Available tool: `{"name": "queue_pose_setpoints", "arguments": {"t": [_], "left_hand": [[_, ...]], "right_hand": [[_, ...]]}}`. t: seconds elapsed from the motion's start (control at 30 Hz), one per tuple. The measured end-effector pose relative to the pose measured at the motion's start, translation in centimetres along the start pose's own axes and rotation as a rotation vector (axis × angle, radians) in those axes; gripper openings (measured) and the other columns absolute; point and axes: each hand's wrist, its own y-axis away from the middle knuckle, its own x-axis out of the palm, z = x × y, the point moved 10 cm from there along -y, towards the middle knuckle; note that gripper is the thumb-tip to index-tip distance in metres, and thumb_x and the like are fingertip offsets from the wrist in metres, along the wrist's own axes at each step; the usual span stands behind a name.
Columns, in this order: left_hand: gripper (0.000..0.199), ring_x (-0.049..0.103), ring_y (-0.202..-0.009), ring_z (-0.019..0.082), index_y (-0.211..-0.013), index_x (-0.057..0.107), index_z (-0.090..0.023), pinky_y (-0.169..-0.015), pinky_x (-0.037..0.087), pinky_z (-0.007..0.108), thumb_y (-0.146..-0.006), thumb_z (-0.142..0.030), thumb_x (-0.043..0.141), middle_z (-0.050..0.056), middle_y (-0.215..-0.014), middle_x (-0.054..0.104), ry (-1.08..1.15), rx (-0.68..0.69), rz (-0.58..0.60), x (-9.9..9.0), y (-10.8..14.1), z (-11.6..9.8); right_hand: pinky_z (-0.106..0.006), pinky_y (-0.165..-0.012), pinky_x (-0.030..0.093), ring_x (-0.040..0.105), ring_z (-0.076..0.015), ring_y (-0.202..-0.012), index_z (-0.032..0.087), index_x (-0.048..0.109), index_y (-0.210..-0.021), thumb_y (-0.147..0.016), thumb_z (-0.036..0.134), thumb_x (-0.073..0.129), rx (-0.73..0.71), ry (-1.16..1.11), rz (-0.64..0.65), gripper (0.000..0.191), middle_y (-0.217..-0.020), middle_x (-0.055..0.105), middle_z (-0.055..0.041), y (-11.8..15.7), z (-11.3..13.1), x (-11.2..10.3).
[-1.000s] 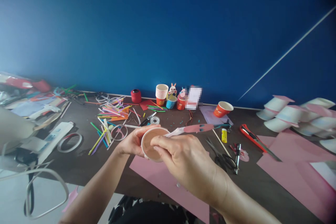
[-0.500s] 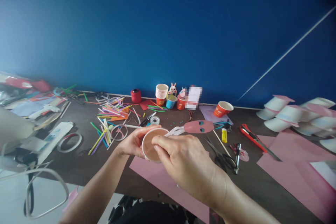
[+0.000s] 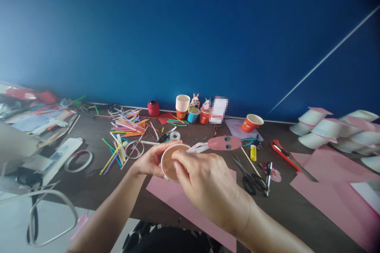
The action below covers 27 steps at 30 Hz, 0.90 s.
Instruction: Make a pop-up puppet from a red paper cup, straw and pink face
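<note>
My left hand [image 3: 148,161] is wrapped round the outside of a paper cup [image 3: 170,168], whose open mouth is tilted toward me. Thumb and forefinger of my right hand [image 3: 208,185] are bent together in the cup's mouth; whatever lies between them is hidden. Below both hands a pink paper sheet [image 3: 166,191] lies on the dark table. Just beyond my right hand is a pink oval piece with eyes [image 3: 222,143], with pale strips at its left end. Black-handled scissors [image 3: 251,182] lie to the right, beside a dark pen-like tube [image 3: 268,178].
Coloured strips [image 3: 130,122] lie loosely at left, near a tape roll [image 3: 78,161]. Stacked cups [image 3: 183,106] and small cup figures [image 3: 194,112] stand by the blue wall. At right are a red utility knife [image 3: 286,156], pink paper [image 3: 332,197] and several white cups [image 3: 323,132].
My right hand has shifted very slightly at the cup's mouth, and the cup's tilt differs a little. My left hand keeps its hold.
</note>
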Motion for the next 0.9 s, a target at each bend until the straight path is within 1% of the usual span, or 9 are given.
{"name": "queue_pose_setpoints", "arguments": {"t": [0.2, 0.37, 0.5, 0.63, 0.7, 0.8, 0.9], "left_hand": [[0.089, 0.043, -0.115, 0.032, -0.126, 0.042, -0.023, -0.098, 0.03, 0.042, -0.046, -0.027, 0.08, 0.01, -0.123, 0.051, 0.024, -0.012, -0.015, -0.2, 0.2, 0.4], [0.089, 0.042, -0.116, 0.033, -0.126, 0.042, -0.023, -0.098, 0.029, 0.043, -0.045, -0.027, 0.08, 0.01, -0.124, 0.05, 0.057, -0.038, -0.025, -0.3, 0.2, 0.8], [0.085, 0.042, -0.116, 0.032, -0.125, 0.042, -0.024, -0.098, 0.03, 0.042, -0.049, -0.026, 0.079, 0.01, -0.123, 0.051, 0.092, -0.034, -0.022, 0.0, 0.0, 0.7], [0.084, 0.039, -0.118, 0.033, -0.125, 0.042, -0.023, -0.099, 0.028, 0.044, -0.049, -0.027, 0.078, 0.011, -0.126, 0.049, 0.118, -0.046, -0.027, 0.3, -0.1, 1.1], [0.084, 0.038, -0.119, 0.033, -0.126, 0.041, -0.022, -0.099, 0.029, 0.044, -0.051, -0.028, 0.077, 0.012, -0.127, 0.047, 0.145, -0.064, -0.023, 0.5, -0.2, 1.4], [0.083, 0.038, -0.12, 0.031, -0.128, 0.038, -0.023, -0.098, 0.031, 0.042, -0.054, -0.026, 0.076, 0.012, -0.131, 0.043, 0.209, -0.093, -0.017, 0.9, -0.3, 1.8], [0.082, 0.037, -0.121, 0.031, -0.128, 0.038, -0.024, -0.097, 0.033, 0.04, -0.055, -0.023, 0.076, 0.011, -0.133, 0.039, 0.235, -0.106, -0.017, 1.1, -0.4, 2.0]], "right_hand": [[-0.024, -0.047, 0.024, 0.051, -0.0088, -0.05, 0.017, 0.051, -0.073, -0.08, 0.014, 0.042, 0.013, 0.043, 0.011, 0.012, -0.061, 0.059, 0.0009, -0.1, -0.2, 0.4], [-0.024, -0.046, 0.023, 0.05, -0.0088, -0.05, 0.016, 0.052, -0.074, -0.079, 0.014, 0.044, 0.01, 0.054, 0.006, 0.01, -0.061, 0.059, 0.0004, -0.2, -0.3, 0.2], [-0.024, -0.046, 0.022, 0.046, -0.0072, -0.047, 0.018, 0.054, -0.075, -0.078, 0.012, 0.046, -0.048, 0.019, 0.015, 0.01, -0.058, 0.056, 0.0027, -0.4, -0.1, -0.2], [-0.023, -0.046, 0.021, 0.043, -0.0054, -0.047, 0.019, 0.052, -0.063, -0.079, 0.011, 0.045, -0.108, -0.045, 0.042, 0.019, -0.054, 0.052, 0.0051, -0.4, 0.2, -0.1], [-0.023, -0.046, 0.021, 0.042, -0.0052, -0.047, 0.019, 0.052, -0.064, -0.08, 0.012, 0.045, -0.092, -0.054, 0.029, 0.019, -0.055, 0.053, 0.0052, -0.4, -0.2, 0.0], [-0.023, -0.047, 0.022, 0.043, -0.0054, -0.048, 0.019, 0.054, -0.068, -0.08, 0.014, 0.047, -0.027, -0.07, -0.001, 0.015, -0.059, 0.056, 0.0045, -0.3, -1.1, 0.1], [-0.023, -0.049, 0.023, 0.045, -0.0058, -0.05, 0.019, 0.056, -0.067, -0.081, 0.015, 0.047, 0.016, -0.108, 0.018, 0.017, -0.062, 0.058, 0.004, -0.3, -1.8, 0.4]]}}
